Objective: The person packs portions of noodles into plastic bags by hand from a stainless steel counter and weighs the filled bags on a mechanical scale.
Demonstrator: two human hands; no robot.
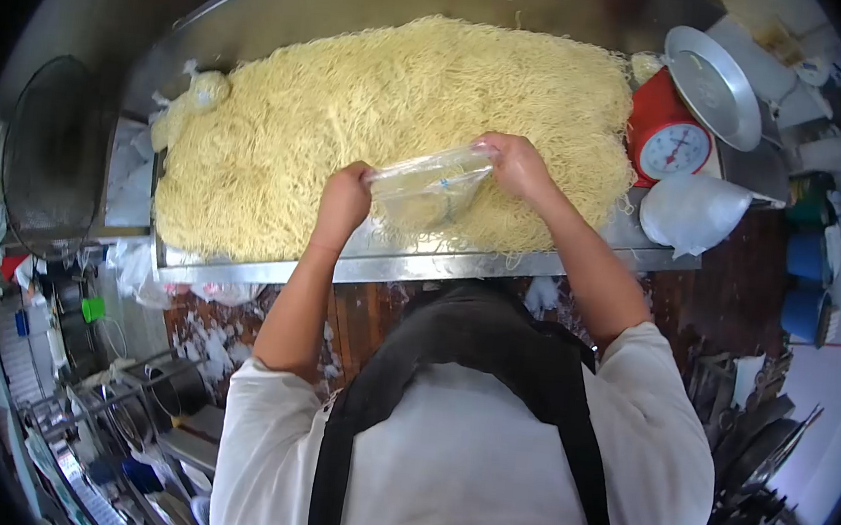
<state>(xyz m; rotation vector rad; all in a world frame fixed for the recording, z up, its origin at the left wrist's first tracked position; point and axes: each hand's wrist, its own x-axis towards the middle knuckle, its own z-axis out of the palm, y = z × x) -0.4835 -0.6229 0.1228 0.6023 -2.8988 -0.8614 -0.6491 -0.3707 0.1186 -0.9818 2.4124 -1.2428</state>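
Between my two hands a clear plastic bag [437, 186] is stretched by its top edge, with noodles showing in or through it. My left hand [347, 196] is closed on the bag's left corner. The right corner is pinched in my right hand [516, 166], held slightly higher. Beneath and behind the bag lies a wide heap of pale yellow noodles [303, 122] on a metal table [340, 268]. I cannot tell how much is inside the bag.
On the right stand a red dial scale [674, 135] with a round metal pan [713, 86] and a stack of white plastic bags [690, 211]. A tied bag of noodles [209, 90] rests at the heap's left end. White scraps [209, 339] litter the brown floor.
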